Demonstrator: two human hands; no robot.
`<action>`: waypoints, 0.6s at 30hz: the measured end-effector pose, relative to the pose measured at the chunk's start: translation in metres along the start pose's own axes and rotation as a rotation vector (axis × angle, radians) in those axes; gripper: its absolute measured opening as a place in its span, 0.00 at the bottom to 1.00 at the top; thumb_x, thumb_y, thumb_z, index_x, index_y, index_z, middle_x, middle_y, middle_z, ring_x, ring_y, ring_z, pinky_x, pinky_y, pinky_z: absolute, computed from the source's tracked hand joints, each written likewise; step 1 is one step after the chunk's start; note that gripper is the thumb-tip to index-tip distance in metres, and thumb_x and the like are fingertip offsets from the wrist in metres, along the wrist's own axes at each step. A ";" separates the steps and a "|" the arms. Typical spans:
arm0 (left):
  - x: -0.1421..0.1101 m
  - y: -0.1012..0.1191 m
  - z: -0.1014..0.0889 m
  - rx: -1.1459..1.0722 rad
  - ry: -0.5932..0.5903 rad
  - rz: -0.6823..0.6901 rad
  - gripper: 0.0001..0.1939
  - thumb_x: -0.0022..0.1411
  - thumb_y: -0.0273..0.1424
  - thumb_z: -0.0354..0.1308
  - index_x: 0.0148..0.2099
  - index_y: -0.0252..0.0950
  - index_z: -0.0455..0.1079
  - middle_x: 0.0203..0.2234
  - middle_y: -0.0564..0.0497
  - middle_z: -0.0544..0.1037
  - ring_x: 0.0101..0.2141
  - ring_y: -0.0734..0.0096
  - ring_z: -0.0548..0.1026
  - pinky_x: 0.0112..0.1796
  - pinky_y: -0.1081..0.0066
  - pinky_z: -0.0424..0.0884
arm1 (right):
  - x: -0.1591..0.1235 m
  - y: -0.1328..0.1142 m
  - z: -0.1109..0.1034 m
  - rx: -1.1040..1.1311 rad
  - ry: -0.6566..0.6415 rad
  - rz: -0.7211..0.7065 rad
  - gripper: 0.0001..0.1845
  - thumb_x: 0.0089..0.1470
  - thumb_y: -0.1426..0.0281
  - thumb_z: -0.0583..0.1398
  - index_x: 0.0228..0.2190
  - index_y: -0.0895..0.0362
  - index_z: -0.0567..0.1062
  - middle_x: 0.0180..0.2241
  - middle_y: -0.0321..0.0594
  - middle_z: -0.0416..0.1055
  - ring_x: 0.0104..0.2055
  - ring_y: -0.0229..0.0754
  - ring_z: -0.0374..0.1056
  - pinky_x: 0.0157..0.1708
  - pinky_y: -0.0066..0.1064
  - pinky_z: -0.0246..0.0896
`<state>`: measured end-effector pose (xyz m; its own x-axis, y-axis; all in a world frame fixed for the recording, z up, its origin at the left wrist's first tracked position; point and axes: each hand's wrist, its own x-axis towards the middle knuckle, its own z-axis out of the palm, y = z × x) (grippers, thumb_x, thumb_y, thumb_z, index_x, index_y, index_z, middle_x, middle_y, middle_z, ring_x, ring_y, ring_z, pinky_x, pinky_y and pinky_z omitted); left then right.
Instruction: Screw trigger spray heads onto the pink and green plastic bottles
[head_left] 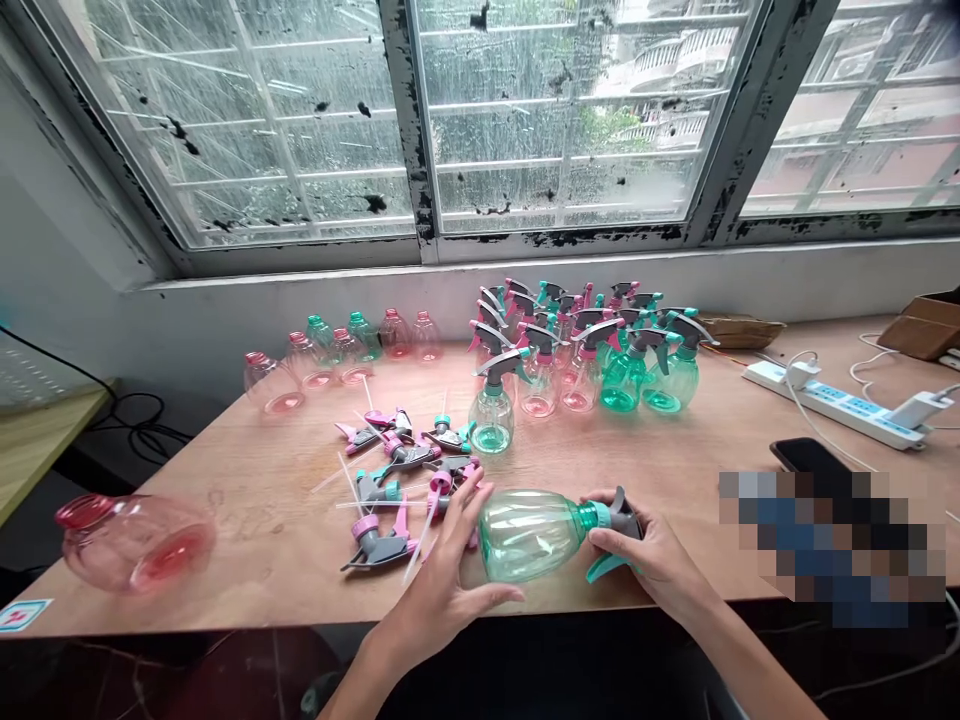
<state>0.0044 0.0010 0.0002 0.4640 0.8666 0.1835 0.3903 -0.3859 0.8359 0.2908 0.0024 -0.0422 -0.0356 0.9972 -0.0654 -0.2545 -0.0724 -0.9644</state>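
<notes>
A clear green spray bottle (529, 535) lies on its side above the front of the table, its base toward my left hand. My right hand (649, 555) grips the bottle's grey and teal trigger head (621, 520) at the neck end. Around the base, my left hand (442, 570) is open, thumb and fingers spread apart; whether it touches the bottle I cannot tell. Just beyond my left hand lies a pile of loose trigger sprayers (405, 455) in pink, grey and teal, with thin white tubes.
Several capped spray bottles (491, 415) stand grouped at the back middle. Bottles without heads (274, 385) stand back left, and a pink one (139, 545) sits front left. On the right are a power strip (832, 400), a phone (806, 460) and a cardboard box (922, 325).
</notes>
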 end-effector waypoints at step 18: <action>-0.002 -0.009 0.029 -0.671 -0.073 0.017 0.46 0.68 0.31 0.62 0.74 0.56 0.35 0.70 0.42 0.57 0.66 0.49 0.63 0.60 0.54 0.67 | -0.006 0.001 -0.003 -0.031 -0.085 -0.017 0.23 0.51 0.57 0.71 0.44 0.55 0.73 0.28 0.34 0.73 0.30 0.43 0.71 0.30 0.33 0.69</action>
<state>0.0233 -0.0064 -0.0228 0.5271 0.8297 0.1837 -0.1855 -0.0986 0.9777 0.2936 -0.0038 -0.0431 -0.1132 0.9932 -0.0282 -0.2258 -0.0534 -0.9727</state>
